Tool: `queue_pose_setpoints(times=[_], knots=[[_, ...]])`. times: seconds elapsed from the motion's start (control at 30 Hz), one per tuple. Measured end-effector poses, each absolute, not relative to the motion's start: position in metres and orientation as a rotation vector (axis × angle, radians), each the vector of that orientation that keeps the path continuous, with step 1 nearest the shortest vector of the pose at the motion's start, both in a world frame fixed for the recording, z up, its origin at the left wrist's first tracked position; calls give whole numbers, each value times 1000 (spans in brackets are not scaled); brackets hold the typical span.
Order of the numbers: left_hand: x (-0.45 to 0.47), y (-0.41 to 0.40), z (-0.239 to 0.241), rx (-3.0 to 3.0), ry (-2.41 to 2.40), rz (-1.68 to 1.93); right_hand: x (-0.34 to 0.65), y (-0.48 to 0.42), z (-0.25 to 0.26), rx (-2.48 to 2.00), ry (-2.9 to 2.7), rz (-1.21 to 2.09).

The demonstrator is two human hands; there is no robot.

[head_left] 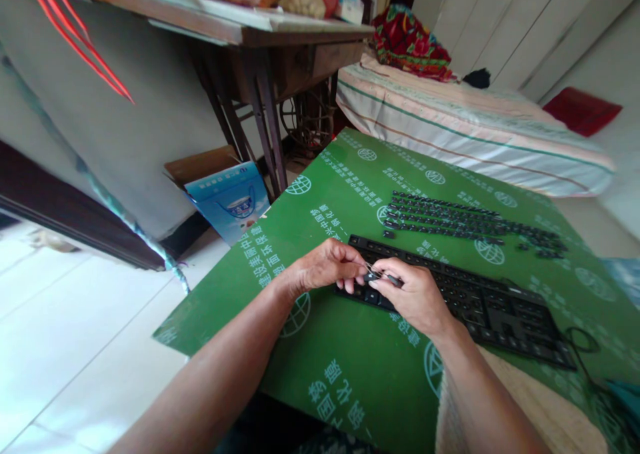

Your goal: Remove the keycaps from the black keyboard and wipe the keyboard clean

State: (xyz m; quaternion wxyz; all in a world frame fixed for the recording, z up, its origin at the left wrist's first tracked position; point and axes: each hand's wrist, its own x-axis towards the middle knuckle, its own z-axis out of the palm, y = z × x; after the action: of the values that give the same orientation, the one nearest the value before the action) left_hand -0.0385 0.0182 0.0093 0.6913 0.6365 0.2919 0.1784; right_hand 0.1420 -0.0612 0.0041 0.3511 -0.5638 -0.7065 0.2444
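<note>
A black keyboard (480,305) lies across the green board, many of its key positions bare of caps. Over its left end, my right hand (413,291) is closed around a wire keycap puller (395,281) with a dark handle. Thin wires reach from it toward my left hand (327,265). The fingers of that hand are pinched on a small black keycap (371,276) at the wire ends; fingertips partly hide it. Beyond the keyboard, loose black keycaps (445,217) lie in rows, with a looser cluster at their right end.
The green printed board (300,241) serves as the tabletop. A keyboard cable (583,341) coils at right, near a beige mat (530,401). An old sewing-machine table (260,61), a blue carton (230,201) and a bed (465,121) stand beyond.
</note>
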Motion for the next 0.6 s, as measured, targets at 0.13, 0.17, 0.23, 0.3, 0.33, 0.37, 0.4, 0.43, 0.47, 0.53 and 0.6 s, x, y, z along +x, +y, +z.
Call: queue_pose_setpoints(times=[0.13, 0.17, 0.23, 0.3, 0.33, 0.37, 0.4, 0.43, 0.47, 0.53, 0.6], knots=[[-39, 19, 12, 1432, 671, 400, 155, -51, 6, -1493, -1717, 660], [-39, 19, 13, 1434, 680, 401, 162, -46, 6, -1505, -1672, 660], [-39, 19, 14, 1432, 702, 399, 178, -32, 3, -1538, -1592, 651], [-39, 19, 13, 1427, 719, 397, 194, -17, -3, -1578, -1554, 633], [-39, 19, 13, 1425, 726, 399, 202, -9, -6, -1601, -1546, 630], [-39, 19, 13, 1424, 733, 402, 208, -2, -10, -1621, -1541, 630], [-40, 19, 12, 1424, 740, 404, 214, 4, -14, -1638, -1545, 635], [-40, 20, 11, 1426, 746, 404, 218, 10, -17, -1654, -1549, 641], [-40, 20, 11, 1430, 752, 400, 222, 15, -21, -1667, -1553, 644], [-41, 21, 10, 1437, 758, 386, 226, 22, -27, -1689, -1555, 648], [-42, 22, 9, 1444, 758, 368, 229, 26, -32, -1705, -1552, 659]])
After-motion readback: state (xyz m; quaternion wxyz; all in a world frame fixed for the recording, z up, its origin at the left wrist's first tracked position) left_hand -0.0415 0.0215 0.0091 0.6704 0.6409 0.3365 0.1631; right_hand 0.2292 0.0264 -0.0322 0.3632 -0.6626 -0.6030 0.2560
